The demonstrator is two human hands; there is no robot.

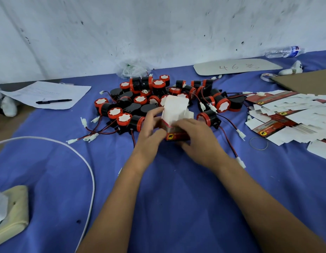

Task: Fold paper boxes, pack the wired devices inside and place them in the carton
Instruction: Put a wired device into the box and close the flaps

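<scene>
A small red paper box [176,136] with a yellow round mark stands on the blue cloth at the middle, its white top flap [175,108] raised upright. My left hand [152,131] grips its left side, fingers curled over the top edge. My right hand [198,137] holds its right side, fingers lying across the opening. Behind the box lies a heap of black and red wired devices [158,95] with white caps, red-black leads and white plugs. Flat unfolded boxes [286,115] are piled at the right. What sits inside the box is hidden.
A brown cardboard sheet [308,81] lies at far right, with a tape roll [267,76] and plastic bottle [286,51] behind. Papers [49,92] with a black pen [53,101] lie at the left. A white cable [85,161] curves to a beige power strip [14,212]. A rubber band [258,143] lies by the flat boxes.
</scene>
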